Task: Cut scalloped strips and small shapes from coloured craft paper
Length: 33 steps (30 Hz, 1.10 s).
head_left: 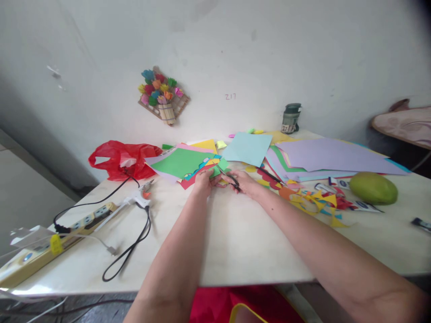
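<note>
My left hand [204, 180] pinches a small piece of green paper [222, 164] over the middle of the table. In my right hand [243, 183] is a pair of scissors [233, 180], its blades reaching left to the green piece. Whether the blades are cutting through it I cannot tell. Just behind my left hand lie a large green sheet [178, 162] and a red sheet [188, 181], with colored scraps along their edge. A light blue sheet [248, 148] rests behind my right hand.
At left are a red plastic bag [117, 157], a glue gun [143, 197] with its black cord, and a power strip [90, 220]. To the right lie paper scraps [313, 202], glue tubes [365, 206], a green mango [373, 188] and stacked purple sheets [330, 152]. A tumbler [291, 118] stands behind.
</note>
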Motion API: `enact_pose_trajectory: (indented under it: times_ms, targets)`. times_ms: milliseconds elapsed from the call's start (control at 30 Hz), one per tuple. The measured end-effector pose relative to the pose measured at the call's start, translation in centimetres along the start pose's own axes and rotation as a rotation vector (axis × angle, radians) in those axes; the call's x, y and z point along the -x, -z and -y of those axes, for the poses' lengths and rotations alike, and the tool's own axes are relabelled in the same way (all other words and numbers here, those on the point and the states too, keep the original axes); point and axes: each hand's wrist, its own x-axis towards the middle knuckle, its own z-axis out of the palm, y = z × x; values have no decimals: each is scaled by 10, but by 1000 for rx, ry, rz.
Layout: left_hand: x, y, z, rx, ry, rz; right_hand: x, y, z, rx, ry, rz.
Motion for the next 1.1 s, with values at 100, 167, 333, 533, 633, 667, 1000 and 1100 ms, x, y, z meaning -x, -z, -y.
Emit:
enact_pose_trajectory:
  times_ms: [100, 167, 333, 533, 633, 667, 1000, 1100]
  targets:
    - [4, 0, -3, -118, -23, -24, 2, -2, 3, 19, -30, -34]
    - [6, 0, -4, -213, -35, -40, 4, -4, 7, 30, -55, -66]
    - [5, 3, -6, -343, -94, -140, 5, -5, 10, 47, -81, -62]
    - [-4, 9, -5, -377, -211, -209, 6, 3, 9, -29, -29, 1]
    - [-8, 10, -2, -443, -265, -138, 6, 9, 12, -93, 20, -91]
    - [-9, 10, -1, -481, -288, -109, 6, 12, 13, -102, 35, -127]
    - [-6, 9, -3, -726, -452, -198, -16, 37, 1, 352, 161, -420]
    - [-7, 13, -1, -872, -513, -65, -14, 39, 2, 628, 192, -463]
